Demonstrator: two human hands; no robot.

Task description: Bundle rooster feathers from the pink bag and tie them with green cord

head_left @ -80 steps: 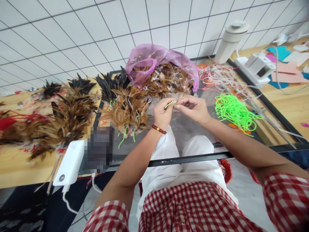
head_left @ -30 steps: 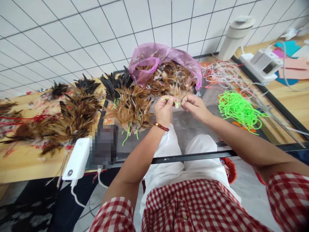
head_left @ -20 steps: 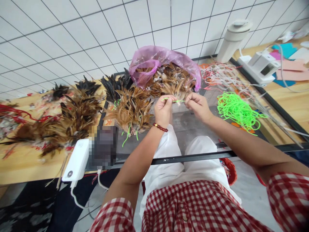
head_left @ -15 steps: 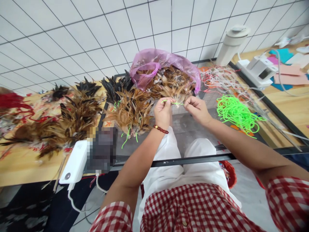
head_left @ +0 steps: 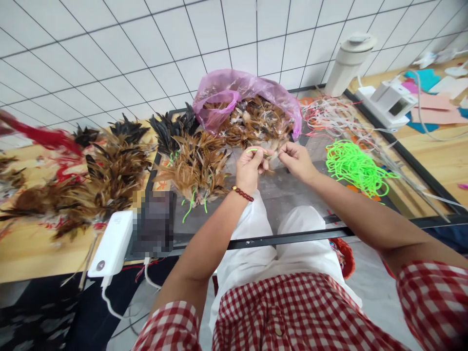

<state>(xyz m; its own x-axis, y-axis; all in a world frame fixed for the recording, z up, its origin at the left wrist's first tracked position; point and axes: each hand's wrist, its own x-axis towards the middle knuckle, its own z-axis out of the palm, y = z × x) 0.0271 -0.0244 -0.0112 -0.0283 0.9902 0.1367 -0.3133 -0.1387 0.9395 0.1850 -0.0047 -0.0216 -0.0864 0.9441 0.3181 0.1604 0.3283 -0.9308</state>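
Little legible. One orange mark [head_left: 163, 186] at the left side of the black-framed panel [head_left: 272, 241], partly covered, looks like the character 大; reading uncertain. White power bank [head_left: 112, 243], left side of table [head_left: 47, 261]: small round dark display [head_left: 100, 265] with digits too small to make out; faint print near its upper end, illegible. Pixelated dark rectangle [head_left: 153, 222] beside it: unreadable.

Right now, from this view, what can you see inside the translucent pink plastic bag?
Brown, dark and whitish feathers heap in the open front of the translucent pink plastic bag. They cover its floor, so anything beneath them is hidden.
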